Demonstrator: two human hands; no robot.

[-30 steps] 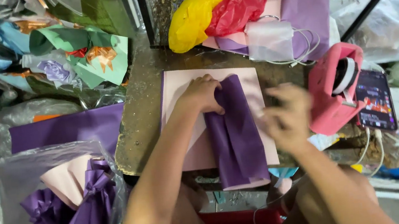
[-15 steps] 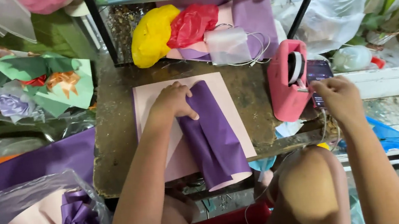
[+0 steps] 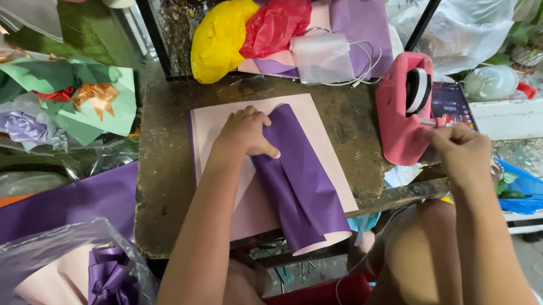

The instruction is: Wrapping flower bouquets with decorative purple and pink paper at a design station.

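I see the folded purple paper (image 3: 298, 177) lying on a pink sheet (image 3: 324, 133) on the worn table (image 3: 165, 178), pressed down by my left hand (image 3: 242, 134), fingers curled. My right hand (image 3: 460, 148) pinches at the pink tape dispenser (image 3: 404, 120), seemingly gripping tape.
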